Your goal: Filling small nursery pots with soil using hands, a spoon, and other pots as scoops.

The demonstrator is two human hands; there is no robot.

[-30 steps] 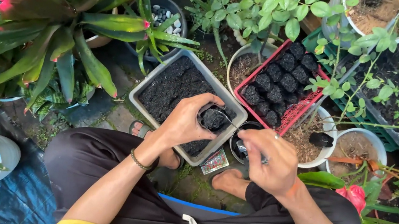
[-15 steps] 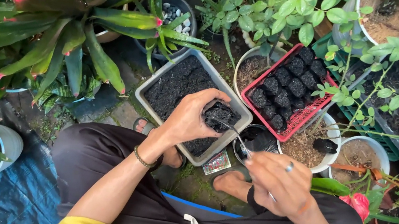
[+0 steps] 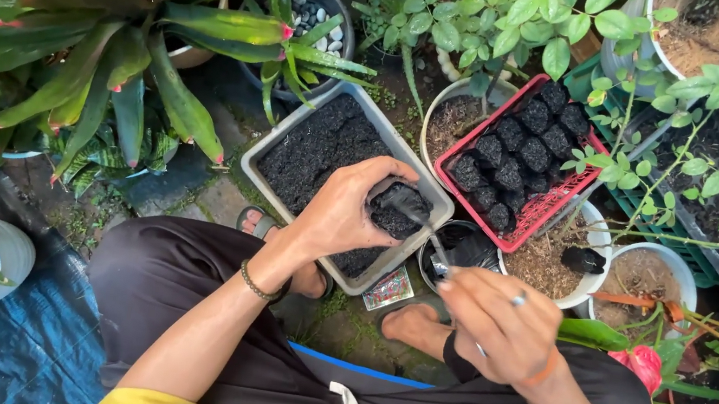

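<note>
From the head view, the left hand [image 3: 341,213] grips a small black soil-filled bag [image 3: 398,210] over the grey soil tray [image 3: 279,140] — the right hand [image 3: 493,322] pinches a thin metal spoon [image 3: 430,235], its tip in that bag's soil.

Pretty cramped spot: the grey soil tray [image 3: 290,131] has open room over its far half, but the red basket [image 3: 556,202] of filled bags sits just beside it on the right. Spiky red-tipped leaves [image 3: 120,37] crowd the left, and leafy stems [image 3: 498,15] overhang the back.
</note>
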